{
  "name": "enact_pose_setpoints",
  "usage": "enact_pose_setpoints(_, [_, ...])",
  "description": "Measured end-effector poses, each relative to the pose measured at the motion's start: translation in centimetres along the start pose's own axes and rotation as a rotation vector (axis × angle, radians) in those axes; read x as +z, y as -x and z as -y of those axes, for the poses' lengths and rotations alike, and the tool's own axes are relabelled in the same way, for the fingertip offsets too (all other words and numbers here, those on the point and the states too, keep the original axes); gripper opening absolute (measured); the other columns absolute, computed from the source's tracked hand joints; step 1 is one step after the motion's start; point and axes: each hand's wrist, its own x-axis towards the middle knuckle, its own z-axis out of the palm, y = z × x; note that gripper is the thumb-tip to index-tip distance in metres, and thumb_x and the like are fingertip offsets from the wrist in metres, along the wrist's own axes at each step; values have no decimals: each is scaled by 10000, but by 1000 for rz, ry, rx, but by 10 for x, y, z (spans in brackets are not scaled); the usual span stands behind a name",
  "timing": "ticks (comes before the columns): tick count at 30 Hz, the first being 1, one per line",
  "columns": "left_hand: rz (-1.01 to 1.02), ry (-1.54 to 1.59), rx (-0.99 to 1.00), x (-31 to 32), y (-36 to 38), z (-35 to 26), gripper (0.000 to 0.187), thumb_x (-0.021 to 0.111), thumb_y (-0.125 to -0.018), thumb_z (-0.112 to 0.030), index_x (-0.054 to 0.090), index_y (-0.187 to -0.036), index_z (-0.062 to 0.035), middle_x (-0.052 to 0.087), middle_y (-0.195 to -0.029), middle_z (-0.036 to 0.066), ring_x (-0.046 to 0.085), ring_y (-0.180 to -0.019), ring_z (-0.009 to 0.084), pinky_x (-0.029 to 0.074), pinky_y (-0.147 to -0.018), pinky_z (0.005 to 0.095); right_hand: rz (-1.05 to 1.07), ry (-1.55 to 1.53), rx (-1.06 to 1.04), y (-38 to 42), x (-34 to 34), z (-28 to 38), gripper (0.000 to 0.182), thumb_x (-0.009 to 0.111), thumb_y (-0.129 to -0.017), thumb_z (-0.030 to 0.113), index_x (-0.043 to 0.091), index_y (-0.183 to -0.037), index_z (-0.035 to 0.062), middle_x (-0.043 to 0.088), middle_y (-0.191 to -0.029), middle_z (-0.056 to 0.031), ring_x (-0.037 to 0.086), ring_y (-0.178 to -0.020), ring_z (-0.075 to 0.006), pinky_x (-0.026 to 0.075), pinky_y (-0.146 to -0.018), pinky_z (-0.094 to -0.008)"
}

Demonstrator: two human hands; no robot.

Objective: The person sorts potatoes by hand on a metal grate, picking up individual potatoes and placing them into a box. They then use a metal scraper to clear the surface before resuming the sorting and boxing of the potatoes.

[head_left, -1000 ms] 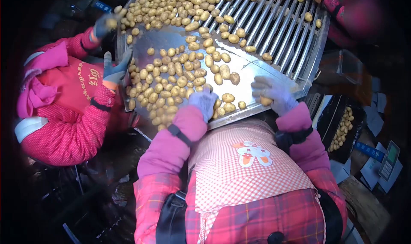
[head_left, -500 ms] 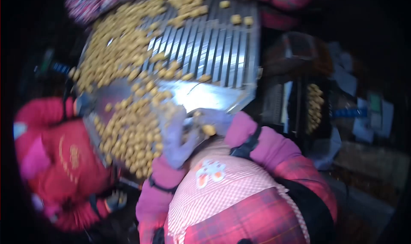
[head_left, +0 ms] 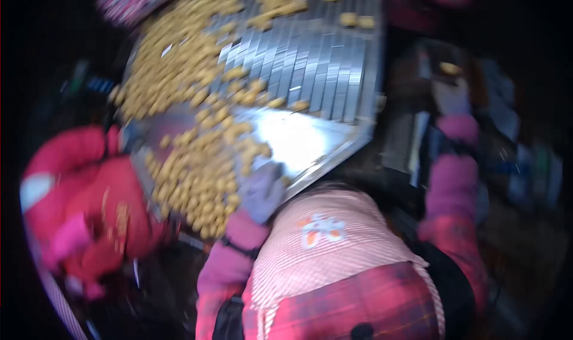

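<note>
In the head view, my left hand point(head_left: 261, 191) is low over the near edge of the metal tray point(head_left: 292, 138), in a pale purple glove, right beside the heap of potatoes point(head_left: 200, 179). Its fingers point toward the potatoes and look partly bent, but the blur is too strong for me to tell how far open they are or whether they have hold of anything.

My right hand point(head_left: 452, 95) is stretched out well apart from the tray, on its right side, near a brownish box point(head_left: 418, 62). One potato point(head_left: 449, 69) shows right at its fingertips; I cannot tell whether I have hold of it or how far my fingers are open.

The potatoes cover the tray's left part and spread thickly up along the left side of the metal bars point(head_left: 322, 59), with a few loose ones on the bars' far end. The tray's right part is bare and shiny. To my left a co-worker in red point(head_left: 113, 214) is at the tray's edge. Patterned sleeves point(head_left: 134, 0) show at the top left.
</note>
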Motion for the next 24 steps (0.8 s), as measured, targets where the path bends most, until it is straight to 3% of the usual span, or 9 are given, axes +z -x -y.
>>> enact_pose_setpoints(1, [31,-82,-10,-3,-8,-13,281,594,-800,-141,616,-1047,-10,626,-1000,195,609,-956,367,481,-846,422,-324,743,-369,4,10,-23,461,556,-943,308,475,-1308,38,574,-1194,-129,543,-1138,-257,445,-999,-391])
enact_pose_setpoints(3, [36,-111,85,13,-1,-1,362,603,-792,-171,598,-1119,-18,605,-1070,193,580,-1039,361,462,-870,441,-753,1254,-446,-12,0,-61,520,571,-942,375,489,-1351,64,583,-1235,-110,540,-1165,-245,439,-997,-392])
enact_pose_setpoints(5, [40,-174,130,29,3,5,467,607,-807,-270,559,-1206,-32,556,-1208,196,506,-1169,366,395,-967,488,-536,2000,-533,-40,-41,-89,590,621,-904,365,461,-1356,21,552,-1294,-174,504,-1227,-306,377,-1051,-401])
enact_pose_setpoints(7, [47,-252,63,22,3,21,530,599,-815,-332,535,-1253,-39,522,-1277,189,464,-1217,369,354,-1003,506,-321,2335,-627,-47,-43,-148,610,633,-894,361,454,-1360,10,523,-1323,-203,467,-1261,-343,345,-1084,-402])
enact_pose_setpoints(13, [-56,-660,-161,-19,34,90,674,560,-831,-513,496,-1365,-106,468,-1405,170,409,-1291,361,305,-1051,524,-364,2335,-617,-55,-43,-214,717,676,-854,368,379,-1418,40,364,-1429,-254,351,-1337,-398,308,-1115,-443])
enact_pose_setpoints(17, [-238,-812,-326,-39,43,135,646,591,-821,-471,504,-1356,-120,512,-1349,176,468,-1229,364,370,-1000,511,-459,2310,-623,-62,-46,-226,741,675,-831,334,351,-1434,51,354,-1424,-272,349,-1327,-412,306,-1115,-449])
enact_pose_setpoints(19, [-540,-777,-366,-40,36,134,541,629,-797,-378,561,-1261,-109,576,-1226,173,549,-1091,364,438,-903,492,-396,2301,-735,-63,-49,-230,731,660,-828,307,342,-1437,60,371,-1404,-285,372,-1298,-425,322,-1101,-455])
enact_pose_setpoints(21, [-587,-639,-116,-31,-1,107,369,648,-743,-256,594,-1065,-84,596,-1030,156,576,-928,360,459,-793,475,-492,2275,-597,-55,-31,-240,719,647,-827,287,339,-1443,80,400,-1368,-299,391,-1271,-439,342,-1078,-465])
enact_pose_setpoints(24, [-368,-608,15,9,-49,85,496,594,-800,-434,574,-1187,-125,499,-1283,180,431,-1227,375,325,-1002,507,-452,2285,-710,-56,-50,-235,706,631,-825,261,340,-1448,101,425,-1327,-310,428,-1226,-454,372,-1047,-476])
